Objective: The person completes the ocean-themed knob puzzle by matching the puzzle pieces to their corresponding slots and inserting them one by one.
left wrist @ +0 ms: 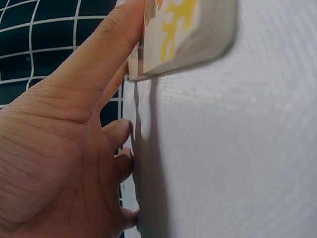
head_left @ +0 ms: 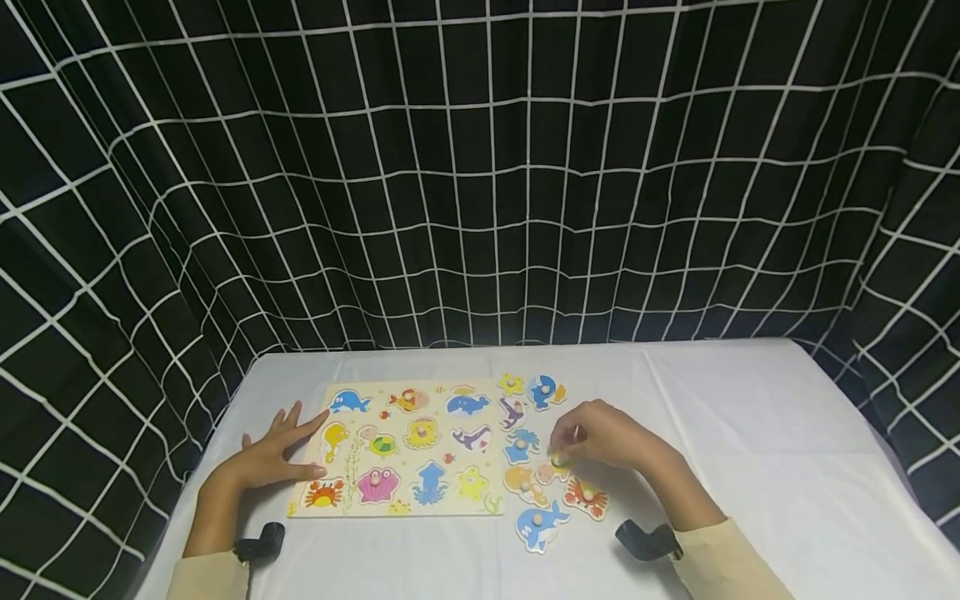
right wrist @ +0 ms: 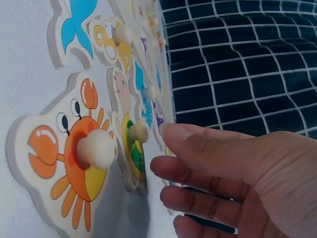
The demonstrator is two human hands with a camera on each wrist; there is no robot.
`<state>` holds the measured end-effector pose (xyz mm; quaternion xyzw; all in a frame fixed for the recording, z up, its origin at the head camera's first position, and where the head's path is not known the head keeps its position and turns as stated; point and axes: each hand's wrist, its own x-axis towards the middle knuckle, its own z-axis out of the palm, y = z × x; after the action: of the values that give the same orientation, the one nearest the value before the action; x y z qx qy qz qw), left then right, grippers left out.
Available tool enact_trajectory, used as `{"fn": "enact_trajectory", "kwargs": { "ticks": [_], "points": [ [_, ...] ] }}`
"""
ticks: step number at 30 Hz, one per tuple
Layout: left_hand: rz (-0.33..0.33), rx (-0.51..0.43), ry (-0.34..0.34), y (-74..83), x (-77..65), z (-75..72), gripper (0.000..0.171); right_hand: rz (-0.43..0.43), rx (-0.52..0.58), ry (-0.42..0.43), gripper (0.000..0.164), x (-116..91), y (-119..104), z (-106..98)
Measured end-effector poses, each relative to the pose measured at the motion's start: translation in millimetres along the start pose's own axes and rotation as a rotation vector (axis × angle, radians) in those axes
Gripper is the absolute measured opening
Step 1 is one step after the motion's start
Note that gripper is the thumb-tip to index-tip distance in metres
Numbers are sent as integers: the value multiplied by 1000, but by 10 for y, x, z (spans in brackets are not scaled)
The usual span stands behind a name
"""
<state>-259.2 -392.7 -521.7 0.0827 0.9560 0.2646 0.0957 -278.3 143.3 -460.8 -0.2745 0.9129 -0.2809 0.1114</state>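
A wooden peg puzzle board (head_left: 405, 460) with sea-animal pictures lies on the table, and knobs stand up from its fish (head_left: 408, 400), octopus (head_left: 422, 432) and pink clam (head_left: 378, 485). My left hand (head_left: 272, 454) rests at the board's left edge, fingers spread, thumb on the board near the crab picture. To the right of the board, my right hand (head_left: 603, 433) is over the loose turtle piece (right wrist: 133, 148). Its thumb and bent fingers are close to the turtle's knob, with a gap visible in the right wrist view. The crab piece (right wrist: 74, 153) lies beside the turtle.
More loose knobbed pieces lie right of the board: whale (head_left: 540, 525), seahorse (head_left: 525, 483), squid (head_left: 521, 446), purple piece (head_left: 512, 412), starfish (head_left: 512, 383) and blue dolphin-like piece (head_left: 545, 390). White cloth (head_left: 735, 433) covers the table. A black grid-patterned curtain (head_left: 495, 208) hangs behind.
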Motion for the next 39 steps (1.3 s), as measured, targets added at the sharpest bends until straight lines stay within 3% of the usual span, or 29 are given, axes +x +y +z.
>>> {"fn": "enact_trajectory", "kwargs": {
  "ticks": [9, 16, 27, 39],
  "points": [
    [-11, 19, -2, -47, -3, 7, 101, 42, -14, -14, 20, 15, 54, 70],
    [-20, 17, -20, 91, -61, -47, 102, -2, -26, -11, 19, 16, 55, 69],
    [4, -19, -16, 150, -80, -65, 103, -26, -22, -24, 22, 13, 56, 86],
    [-18, 14, 0, 16, -2, -2, 105, -36, -45, -41, 22, 9, 41, 79]
  ]
}}
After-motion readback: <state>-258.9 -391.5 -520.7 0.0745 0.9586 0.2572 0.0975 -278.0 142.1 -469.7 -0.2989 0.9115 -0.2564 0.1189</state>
